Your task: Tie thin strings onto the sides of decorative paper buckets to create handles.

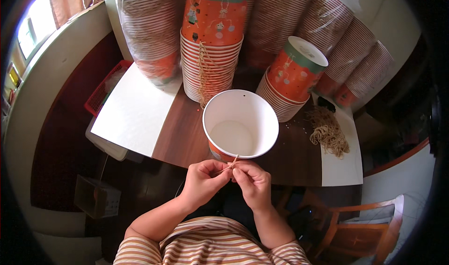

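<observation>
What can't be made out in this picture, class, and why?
In the head view:
Thin cord: partly covered by left hand and right hand.
Open paper bucket: outer wall mostly hidden by its rim.
Leftmost wrapped bucket stack: cut off by upper edge.
Tan cord bundle: strands too fine to count.

Desk (168, 139) in dark wood grain with white end panels, crowded along the back.
An open paper bucket (255, 120), white inside, stands near the front edge; behind it rise a tall stack of orange-and-green buckets (210, 68) and a shorter stack (285, 87) to its right. Plastic-wrapped stacks (149, 26) line the rear, and a tangled heap of tan cord (331, 132) lies at right, beside scattered pale specks (292, 123).
</observation>
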A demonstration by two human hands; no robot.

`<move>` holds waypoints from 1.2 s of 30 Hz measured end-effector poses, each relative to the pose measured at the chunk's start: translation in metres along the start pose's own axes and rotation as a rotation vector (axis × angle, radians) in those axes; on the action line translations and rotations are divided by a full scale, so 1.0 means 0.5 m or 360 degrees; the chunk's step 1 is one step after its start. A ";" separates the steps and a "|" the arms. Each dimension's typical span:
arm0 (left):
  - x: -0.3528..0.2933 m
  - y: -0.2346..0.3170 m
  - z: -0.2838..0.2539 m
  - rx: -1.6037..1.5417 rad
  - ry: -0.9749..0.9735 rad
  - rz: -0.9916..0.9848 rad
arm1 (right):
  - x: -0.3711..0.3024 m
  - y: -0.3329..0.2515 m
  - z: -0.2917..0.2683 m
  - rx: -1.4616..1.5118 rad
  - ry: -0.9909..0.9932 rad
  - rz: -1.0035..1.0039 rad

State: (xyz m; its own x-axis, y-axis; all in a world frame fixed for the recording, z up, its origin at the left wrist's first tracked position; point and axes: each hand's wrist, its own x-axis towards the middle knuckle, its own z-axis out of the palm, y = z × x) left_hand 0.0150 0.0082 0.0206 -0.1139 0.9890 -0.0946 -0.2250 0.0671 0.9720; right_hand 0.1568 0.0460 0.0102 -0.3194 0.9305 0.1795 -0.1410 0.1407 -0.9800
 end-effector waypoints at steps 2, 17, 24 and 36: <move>-0.001 -0.005 0.000 0.0113 0.0057 0.0060 | 0.002 0.005 0.003 -0.0132 0.0052 -0.0219; 0.005 -0.017 0.004 0.0861 0.0336 0.0984 | 0.007 0.021 0.006 0.1184 0.0093 0.0789; 0.024 -0.039 -0.004 0.1033 0.0321 0.1556 | 0.002 0.020 0.012 0.1055 0.0118 0.0631; 0.024 -0.038 -0.007 0.1101 0.0341 0.1624 | 0.000 0.024 0.013 0.0915 0.0163 0.0544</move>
State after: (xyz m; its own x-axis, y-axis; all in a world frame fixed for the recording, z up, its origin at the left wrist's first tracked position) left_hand 0.0147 0.0183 0.0005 -0.1067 0.5935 0.7977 0.6062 -0.5971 0.5254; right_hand 0.1492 0.0455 -0.0011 -0.3479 0.9222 -0.1691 -0.5330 -0.3429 -0.7735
